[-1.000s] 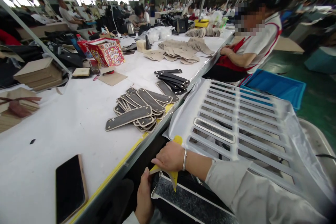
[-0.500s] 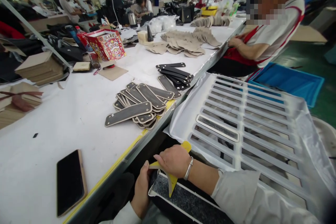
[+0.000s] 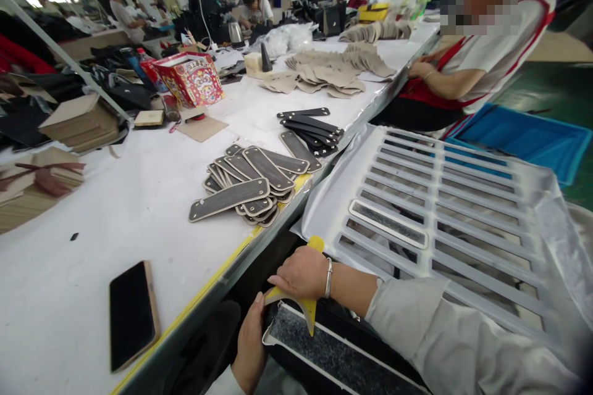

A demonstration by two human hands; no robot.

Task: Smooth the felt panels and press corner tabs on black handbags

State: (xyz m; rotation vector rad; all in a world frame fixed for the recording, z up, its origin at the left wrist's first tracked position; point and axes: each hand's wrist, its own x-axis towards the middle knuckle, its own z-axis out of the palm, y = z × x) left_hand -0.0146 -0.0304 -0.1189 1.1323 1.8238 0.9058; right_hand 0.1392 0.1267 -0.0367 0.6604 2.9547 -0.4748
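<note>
Hands at the bottom edge, two of them, both on one dark strip [image 3: 333,355] with a pale border, lying low in front, below the table edge [image 3: 259,237]. Right hand [image 3: 301,273] closed over one yellow scraper [image 3: 306,308], its pointed end pressed onto the strip's near corner, its rounded end poking out behind the knuckles. Left hand [image 3: 250,345] clamped on the strip's left end, thumb up against the scraper's tip. One white slotted rack [image 3: 445,210] just to the right, with only a single bordered strip seated in a slot, the other slots open. One fanned pile of grey strips [image 3: 245,188] on the table, too overlapped to count exactly, close to the yellow-taped edge. One smaller stack of black strips [image 3: 308,129] beyond it. One dark phone [image 3: 132,315] lying flat near the table edge, well apart from the piles. Bare white table between phone and pile. One patterned red box [image 3: 188,79] farther back, among clutter. Tan cut pieces [image 3: 328,71] spread beyond, in front of a seated person's forearm [image 3: 445,83]. One blue bin [image 3: 523,136] on the floor behind the rack.
</note>
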